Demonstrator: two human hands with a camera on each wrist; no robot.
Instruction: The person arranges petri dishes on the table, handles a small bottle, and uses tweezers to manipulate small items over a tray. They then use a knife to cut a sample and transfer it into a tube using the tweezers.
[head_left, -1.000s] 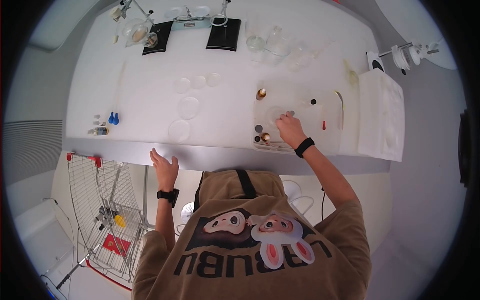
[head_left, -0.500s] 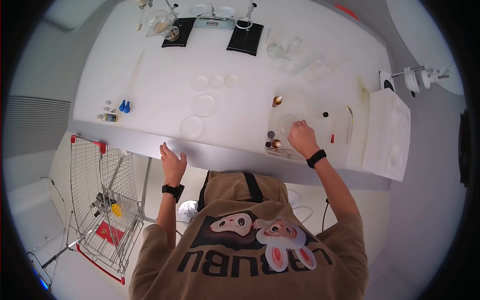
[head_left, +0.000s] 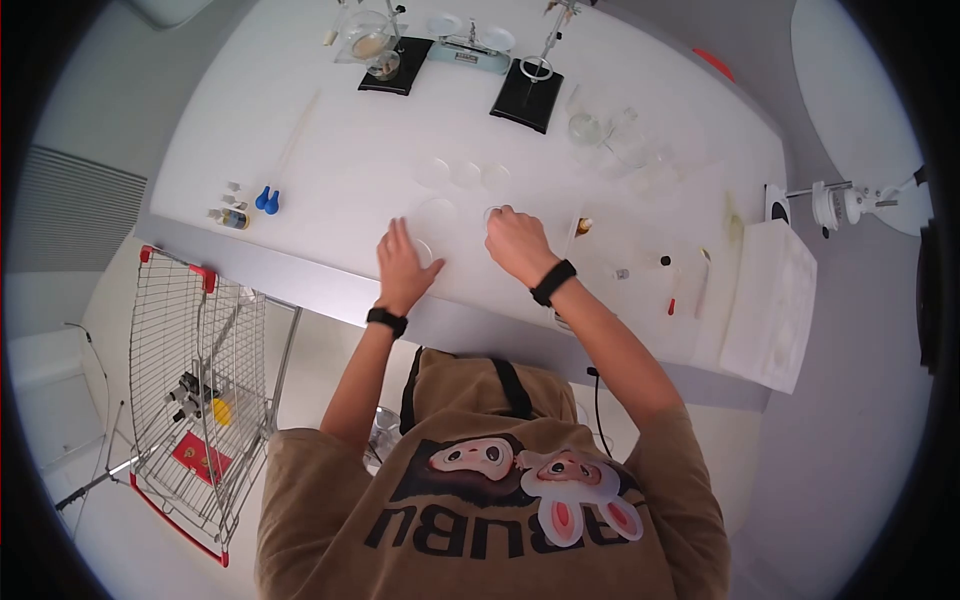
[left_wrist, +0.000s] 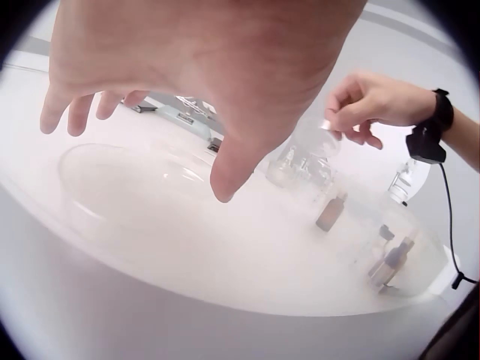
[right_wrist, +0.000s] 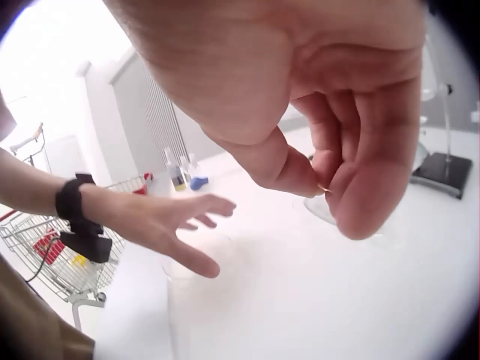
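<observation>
My right hand (head_left: 518, 243) pinches a clear round dish (right_wrist: 319, 210) between thumb and fingertips, held over the table left of the clear plastic tray (head_left: 571, 240). The hand hides most of this dish in the head view. My left hand (head_left: 403, 268) is spread, palm down, close over a large clear glass dish (left_wrist: 82, 199) near the table's front edge, with nothing between its fingers. Behind it lies another large clear dish (head_left: 437, 202). Farther back, three smaller clear dishes (head_left: 464, 174) stand in a row.
In the tray are an amber bottle (head_left: 584, 227), a black cap (head_left: 665, 260) and a red item (head_left: 671, 306). Glassware (head_left: 625, 135), a balance (head_left: 468, 57) and two stands (head_left: 528, 95) are at the back. Blue bulbs (head_left: 267, 200) lie left; a white foam box (head_left: 772, 305) stands right.
My right hand has moved left out of the tray, bringing the clear round dish. My left hand has come from the table's edge forward over the near large dish. The view has shifted.
</observation>
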